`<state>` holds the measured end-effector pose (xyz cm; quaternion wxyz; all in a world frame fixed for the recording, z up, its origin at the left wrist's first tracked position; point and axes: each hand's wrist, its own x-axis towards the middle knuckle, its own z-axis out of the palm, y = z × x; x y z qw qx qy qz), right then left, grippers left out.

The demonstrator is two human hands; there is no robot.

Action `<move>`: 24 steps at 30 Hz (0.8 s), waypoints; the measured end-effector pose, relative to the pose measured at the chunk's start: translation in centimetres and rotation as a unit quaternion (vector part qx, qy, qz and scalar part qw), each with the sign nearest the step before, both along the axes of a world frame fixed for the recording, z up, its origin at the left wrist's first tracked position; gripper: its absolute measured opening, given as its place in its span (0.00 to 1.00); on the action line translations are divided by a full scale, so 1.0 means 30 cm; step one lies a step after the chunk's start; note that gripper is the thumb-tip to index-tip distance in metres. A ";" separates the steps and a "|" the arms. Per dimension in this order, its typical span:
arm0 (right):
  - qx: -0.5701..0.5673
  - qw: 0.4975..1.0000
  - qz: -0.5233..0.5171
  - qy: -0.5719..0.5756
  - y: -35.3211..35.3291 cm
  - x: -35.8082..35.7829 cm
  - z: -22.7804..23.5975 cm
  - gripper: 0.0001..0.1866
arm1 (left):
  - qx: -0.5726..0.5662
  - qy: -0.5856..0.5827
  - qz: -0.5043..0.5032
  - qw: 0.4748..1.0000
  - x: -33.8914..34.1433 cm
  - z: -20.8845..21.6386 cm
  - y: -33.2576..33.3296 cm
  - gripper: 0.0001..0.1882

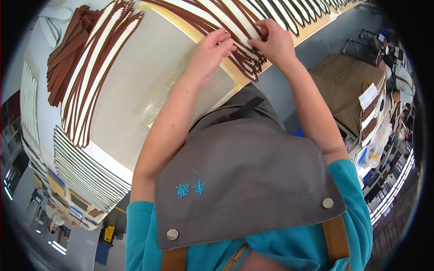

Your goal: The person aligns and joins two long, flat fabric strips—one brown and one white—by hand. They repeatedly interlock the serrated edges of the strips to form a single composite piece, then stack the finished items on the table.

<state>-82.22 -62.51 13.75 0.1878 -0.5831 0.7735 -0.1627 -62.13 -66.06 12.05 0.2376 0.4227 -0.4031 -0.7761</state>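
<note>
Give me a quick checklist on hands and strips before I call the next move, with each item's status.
1. Both hands in view: ok; left hand and right hand are at the brown-and-white strips.
2. Nearby strip ends lined up: not ok; the jagged ends are bunched and staggered.
3. Firm hold on a strip: cannot tell; the fingers hide the contact.
4. Second strip bundle apart from the hands: ok; it lies to the left, beside the plain brown strips.
5. Turquoise sleeves off the strips: ok; the forearms are bare.
</note>
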 end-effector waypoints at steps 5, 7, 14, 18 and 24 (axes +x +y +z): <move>0.013 0.991 -0.009 -0.134 0.016 0.001 -0.029 0.16 | 0.050 -0.033 0.048 0.997 -0.067 0.009 -0.017 0.29; 0.031 0.977 -0.043 -0.208 -0.004 0.006 -0.007 0.15 | 0.057 -0.041 0.072 0.995 -0.077 -0.009 -0.023 0.29; -0.076 0.978 0.088 -0.171 -0.025 -0.022 -0.032 0.10 | 0.100 -0.042 0.147 0.983 -0.111 -0.018 -0.035 0.22; -0.069 0.982 0.119 -0.127 -0.033 0.004 0.012 0.08 | 0.097 -0.063 0.133 0.984 -0.116 -0.003 -0.046 0.21; -0.019 0.976 0.170 -0.132 -0.054 -0.033 0.030 0.10 | 0.075 -0.082 0.120 0.987 -0.133 0.030 -0.056 0.19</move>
